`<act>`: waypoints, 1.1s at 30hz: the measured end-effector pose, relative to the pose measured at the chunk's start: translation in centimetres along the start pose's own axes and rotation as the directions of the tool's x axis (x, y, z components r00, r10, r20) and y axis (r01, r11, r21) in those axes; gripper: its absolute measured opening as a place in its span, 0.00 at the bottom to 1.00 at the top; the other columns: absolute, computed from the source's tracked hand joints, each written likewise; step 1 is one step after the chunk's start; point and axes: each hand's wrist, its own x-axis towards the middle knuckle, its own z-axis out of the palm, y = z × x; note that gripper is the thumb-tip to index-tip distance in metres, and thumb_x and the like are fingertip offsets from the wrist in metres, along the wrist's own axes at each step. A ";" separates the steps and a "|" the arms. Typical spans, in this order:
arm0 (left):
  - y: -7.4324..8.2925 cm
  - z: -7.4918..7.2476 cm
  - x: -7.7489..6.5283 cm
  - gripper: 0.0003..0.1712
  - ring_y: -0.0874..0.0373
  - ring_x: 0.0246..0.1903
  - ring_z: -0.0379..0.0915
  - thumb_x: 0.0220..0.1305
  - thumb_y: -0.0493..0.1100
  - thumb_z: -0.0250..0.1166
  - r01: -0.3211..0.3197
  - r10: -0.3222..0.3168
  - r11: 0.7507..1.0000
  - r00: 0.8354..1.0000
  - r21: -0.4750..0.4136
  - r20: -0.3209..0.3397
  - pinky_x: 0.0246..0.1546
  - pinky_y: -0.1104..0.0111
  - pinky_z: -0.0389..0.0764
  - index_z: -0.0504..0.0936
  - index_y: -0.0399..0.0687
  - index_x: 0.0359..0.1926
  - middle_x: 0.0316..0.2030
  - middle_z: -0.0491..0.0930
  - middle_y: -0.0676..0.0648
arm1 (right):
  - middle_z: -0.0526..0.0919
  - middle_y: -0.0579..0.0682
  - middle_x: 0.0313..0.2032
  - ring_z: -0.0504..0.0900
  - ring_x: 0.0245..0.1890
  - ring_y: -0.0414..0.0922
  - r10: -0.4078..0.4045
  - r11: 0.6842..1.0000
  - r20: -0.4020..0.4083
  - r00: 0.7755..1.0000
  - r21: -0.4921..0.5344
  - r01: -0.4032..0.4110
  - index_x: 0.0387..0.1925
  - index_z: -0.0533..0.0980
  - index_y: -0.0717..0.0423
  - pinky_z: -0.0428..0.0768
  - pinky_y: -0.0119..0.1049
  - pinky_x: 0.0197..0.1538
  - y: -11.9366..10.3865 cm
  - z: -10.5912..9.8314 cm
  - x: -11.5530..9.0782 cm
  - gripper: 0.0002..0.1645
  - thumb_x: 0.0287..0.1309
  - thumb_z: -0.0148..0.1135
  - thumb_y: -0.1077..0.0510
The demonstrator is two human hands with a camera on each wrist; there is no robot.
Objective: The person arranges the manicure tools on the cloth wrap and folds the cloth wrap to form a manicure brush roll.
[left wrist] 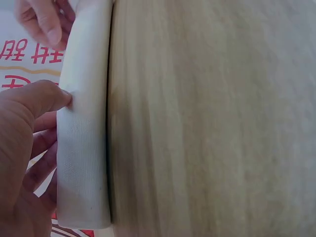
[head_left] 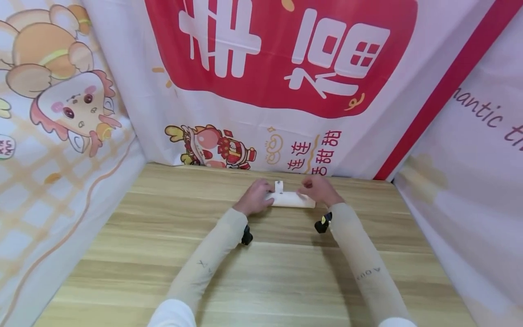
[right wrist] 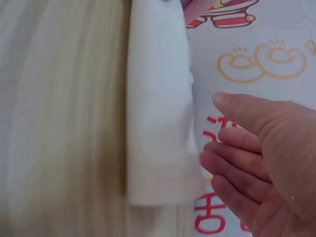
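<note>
A white fabric roll [head_left: 292,200] lies on the wooden table, long side across my view. A short white tab [head_left: 279,186] with a small dark dot stands out from its far side. My left hand [head_left: 256,197] holds the roll near its left end; in the left wrist view the thumb [left wrist: 58,95] presses on top of the woven cloth and the fingers are behind it, partly hidden. By the right end is my right hand [head_left: 321,189]. The right wrist view shows its fingers [right wrist: 234,170] loosely bent beside the roll's far edge, a gap between them and the cloth.
The wooden table [head_left: 261,272] ends just beyond the roll at a white and red printed curtain [head_left: 229,100]. Printed cloth also hangs along the left side [head_left: 49,181] and right side [head_left: 461,181]. Black wrist cameras hang under both wrists.
</note>
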 end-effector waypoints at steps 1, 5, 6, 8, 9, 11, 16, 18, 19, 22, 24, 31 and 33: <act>-0.1 0.0 -0.2 0.16 0.48 0.60 0.76 0.67 0.44 0.73 0.002 -0.002 1.000 1.000 -0.003 -0.004 0.69 0.55 0.75 0.88 0.44 0.54 0.54 0.85 0.45 | 0.87 0.59 0.51 0.84 0.51 0.54 -0.020 1.000 0.018 1.000 0.010 0.020 0.54 0.83 0.63 0.82 0.53 0.59 -0.5 0.1 0.5 0.21 0.68 0.71 0.52; -0.2 0.0 -0.3 0.16 0.48 0.57 0.78 0.67 0.43 0.73 0.005 -0.005 1.000 1.000 -0.023 -0.017 0.67 0.56 0.76 0.88 0.43 0.53 0.52 0.85 0.44 | 0.87 0.62 0.56 0.84 0.59 0.58 -0.067 0.997 0.063 0.996 0.036 0.065 0.61 0.80 0.65 0.80 0.54 0.66 -1.8 0.9 2.5 0.24 0.70 0.67 0.56; -0.1 0.0 -0.2 0.16 0.48 0.56 0.79 0.66 0.43 0.73 0.005 -0.005 1.000 1.000 -0.028 -0.018 0.66 0.56 0.76 0.88 0.43 0.53 0.52 0.86 0.44 | 0.86 0.63 0.57 0.84 0.59 0.59 -0.081 0.996 0.072 0.994 0.042 0.078 0.62 0.79 0.66 0.80 0.54 0.66 -2.0 1.2 3.0 0.24 0.70 0.66 0.56; 0.0 0.1 -0.1 0.16 0.47 0.55 0.79 0.66 0.43 0.73 0.007 -0.008 0.999 1.000 -0.039 -0.015 0.66 0.56 0.76 0.88 0.42 0.53 0.52 0.86 0.43 | 0.86 0.65 0.58 0.84 0.60 0.60 -0.095 0.994 0.083 0.992 0.061 0.090 0.64 0.78 0.68 0.80 0.54 0.67 -2.1 1.9 3.8 0.25 0.70 0.65 0.59; 0.1 0.2 0.0 0.16 0.47 0.55 0.79 0.66 0.43 0.73 0.008 -0.009 0.999 1.000 -0.043 -0.009 0.66 0.56 0.76 0.88 0.42 0.53 0.52 0.86 0.43 | 0.86 0.65 0.57 0.84 0.60 0.61 -0.103 0.993 0.087 0.991 0.067 0.097 0.64 0.77 0.69 0.80 0.54 0.67 -2.2 2.2 4.1 0.26 0.70 0.65 0.60; 0.2 0.3 0.0 0.17 0.47 0.56 0.79 0.66 0.44 0.72 0.011 -0.011 0.999 1.000 -0.046 0.003 0.66 0.56 0.76 0.88 0.42 0.53 0.52 0.86 0.43 | 0.86 0.66 0.57 0.85 0.59 0.61 -0.108 0.991 0.090 0.990 0.094 0.100 0.64 0.77 0.71 0.81 0.53 0.66 -2.2 2.9 4.6 0.26 0.69 0.66 0.62; -0.1 0.4 -0.1 0.17 0.47 0.57 0.79 0.67 0.46 0.73 0.026 -0.026 0.999 1.000 -0.028 0.007 0.67 0.56 0.76 0.88 0.43 0.53 0.54 0.86 0.43 | 0.88 0.67 0.53 0.87 0.56 0.61 -0.104 0.980 0.032 0.994 0.175 0.097 0.61 0.79 0.72 0.83 0.50 0.62 -2.3 4.4 5.4 0.23 0.67 0.67 0.66; -0.3 0.1 -0.2 0.18 0.47 0.56 0.80 0.67 0.48 0.73 0.036 -0.036 0.999 0.999 -0.023 -0.003 0.66 0.56 0.77 0.88 0.43 0.53 0.53 0.86 0.43 | 0.89 0.67 0.51 0.88 0.55 0.60 -0.102 0.971 -0.004 0.995 0.219 0.100 0.59 0.80 0.71 0.85 0.48 0.60 -2.4 4.8 5.8 0.21 0.66 0.67 0.67; -0.3 0.1 -0.2 0.19 0.47 0.56 0.80 0.67 0.49 0.74 0.038 -0.038 0.999 0.999 -0.024 -0.007 0.65 0.56 0.77 0.88 0.42 0.53 0.53 0.86 0.43 | 0.89 0.66 0.51 0.88 0.54 0.60 -0.099 0.966 -0.019 0.995 0.239 0.100 0.58 0.81 0.70 0.85 0.48 0.59 -2.3 4.8 5.8 0.20 0.66 0.68 0.67; 0.0 -0.1 -0.3 0.21 0.48 0.54 0.80 0.66 0.50 0.75 0.052 -0.052 0.998 0.999 -0.043 -0.014 0.64 0.56 0.78 0.88 0.42 0.53 0.52 0.86 0.43 | 0.90 0.64 0.49 0.89 0.51 0.58 -0.109 0.957 -0.050 0.993 0.266 0.118 0.55 0.84 0.66 0.85 0.47 0.58 -2.0 4.8 5.5 0.18 0.64 0.70 0.67; 0.1 -0.1 -0.3 0.21 0.48 0.54 0.80 0.66 0.51 0.75 0.062 -0.063 0.997 0.998 -0.053 -0.013 0.63 0.56 0.78 0.88 0.42 0.53 0.51 0.86 0.43 | 0.90 0.62 0.47 0.89 0.50 0.57 -0.138 0.953 -0.067 0.988 0.262 0.151 0.53 0.85 0.64 0.85 0.48 0.58 -1.9 4.7 5.2 0.16 0.64 0.70 0.67; -0.1 0.4 -0.1 0.20 0.48 0.55 0.80 0.67 0.51 0.74 0.096 -0.097 0.993 0.995 -0.067 -0.018 0.65 0.57 0.76 0.89 0.44 0.53 0.52 0.87 0.45 | 0.91 0.57 0.48 0.90 0.49 0.53 -0.278 0.922 -0.124 0.953 0.244 0.300 0.49 0.88 0.59 0.87 0.48 0.56 -1.4 4.7 3.4 0.12 0.64 0.71 0.68; -0.2 0.5 0.0 0.19 0.48 0.55 0.80 0.67 0.51 0.75 0.086 -0.088 0.994 0.996 -0.066 -0.026 0.66 0.56 0.76 0.89 0.43 0.52 0.52 0.87 0.45 | 0.92 0.57 0.47 0.91 0.48 0.52 -0.314 0.915 -0.144 0.938 0.216 0.339 0.48 0.88 0.59 0.88 0.47 0.54 -1.3 4.8 3.1 0.12 0.63 0.71 0.68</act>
